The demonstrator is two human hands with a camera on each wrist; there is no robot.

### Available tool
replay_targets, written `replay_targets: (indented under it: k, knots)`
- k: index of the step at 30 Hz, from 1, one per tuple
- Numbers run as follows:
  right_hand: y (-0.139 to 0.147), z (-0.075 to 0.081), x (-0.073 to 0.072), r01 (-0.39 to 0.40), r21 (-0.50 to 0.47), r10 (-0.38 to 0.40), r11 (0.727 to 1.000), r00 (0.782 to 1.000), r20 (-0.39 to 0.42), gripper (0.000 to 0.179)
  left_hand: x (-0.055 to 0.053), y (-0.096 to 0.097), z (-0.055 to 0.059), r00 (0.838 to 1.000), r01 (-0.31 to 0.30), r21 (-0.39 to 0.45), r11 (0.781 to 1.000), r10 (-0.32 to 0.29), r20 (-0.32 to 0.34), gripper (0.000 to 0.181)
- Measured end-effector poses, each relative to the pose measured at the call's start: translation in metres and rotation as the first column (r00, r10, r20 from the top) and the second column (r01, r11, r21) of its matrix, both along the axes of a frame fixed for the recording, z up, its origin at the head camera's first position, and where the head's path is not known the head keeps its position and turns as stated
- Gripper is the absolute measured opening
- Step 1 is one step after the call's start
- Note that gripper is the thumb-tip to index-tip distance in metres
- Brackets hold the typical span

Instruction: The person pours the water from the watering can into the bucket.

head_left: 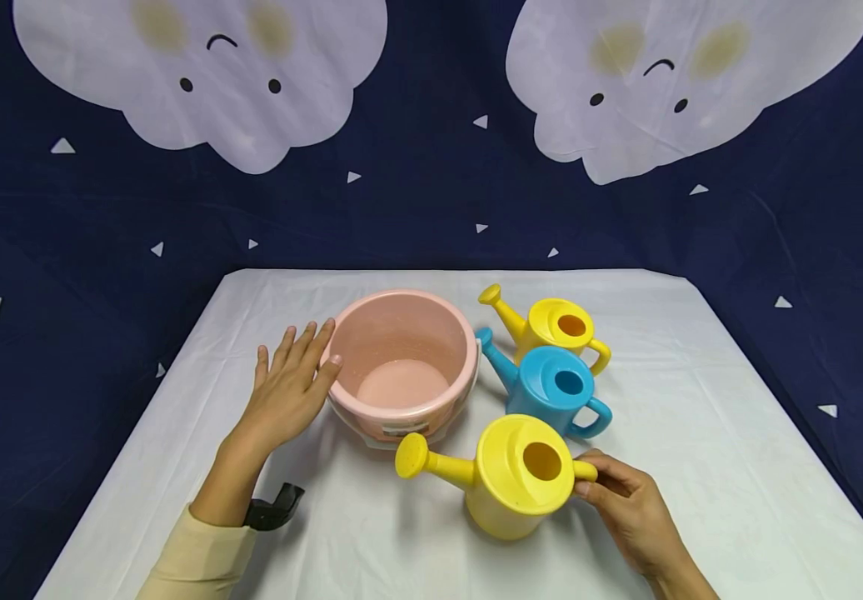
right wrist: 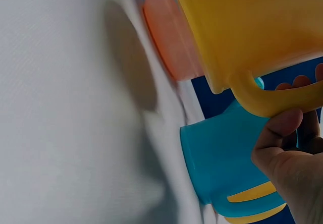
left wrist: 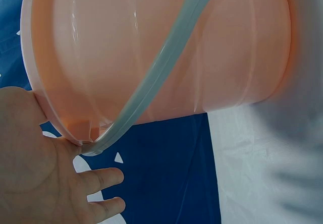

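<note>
My right hand [head_left: 630, 504] grips the handle of a yellow watering can [head_left: 502, 462] at the near side of the table. This can is raised above the cloth, its shadow cast beneath it in the right wrist view, and its spout points left toward a pink bucket [head_left: 400, 337]. Against the bucket's left rim rests my left hand [head_left: 291, 392], fingers straight and spread. The left wrist view shows the bucket's pale handle [left wrist: 156, 77] hanging across its outer wall. Right of the bucket stand a blue watering can [head_left: 544, 379] and a second yellow watering can [head_left: 544, 321] behind it.
A white cloth [head_left: 724, 467] covers the table. Behind and around it hangs a dark blue backdrop [head_left: 416, 217] with white clouds and small triangles. The blue can stands close behind the raised yellow one. A black strap [head_left: 276, 507] is on my left wrist.
</note>
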State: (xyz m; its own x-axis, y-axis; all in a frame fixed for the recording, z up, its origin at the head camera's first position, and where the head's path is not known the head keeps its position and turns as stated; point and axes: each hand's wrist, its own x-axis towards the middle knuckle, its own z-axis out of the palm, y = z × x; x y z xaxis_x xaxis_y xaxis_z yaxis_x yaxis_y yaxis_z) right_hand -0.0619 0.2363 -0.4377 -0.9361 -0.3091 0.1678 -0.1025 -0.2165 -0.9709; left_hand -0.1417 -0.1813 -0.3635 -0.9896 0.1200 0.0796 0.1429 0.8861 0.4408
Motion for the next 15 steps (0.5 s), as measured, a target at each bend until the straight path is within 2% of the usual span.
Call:
replay_targets:
  k: [7, 15]
  knots:
    - [0.0002, -0.0013, -0.0007, 0.006, 0.005, -0.006, 1.0, 1.0, 0.001, 0.026, 0.0, -0.0008, 0.0002, 1.0, 0.001, 0.003, 1.0, -0.001, 0.003, 0.061]
    - [0.0027, -0.0062, -0.0015, 0.043, 0.02, -0.043, 0.999, 0.998, 0.04, 0.026, 0.0, -0.0007, -0.0004, 1.0, 0.001, 0.006, 1.0, -0.002, 0.008, 0.061]
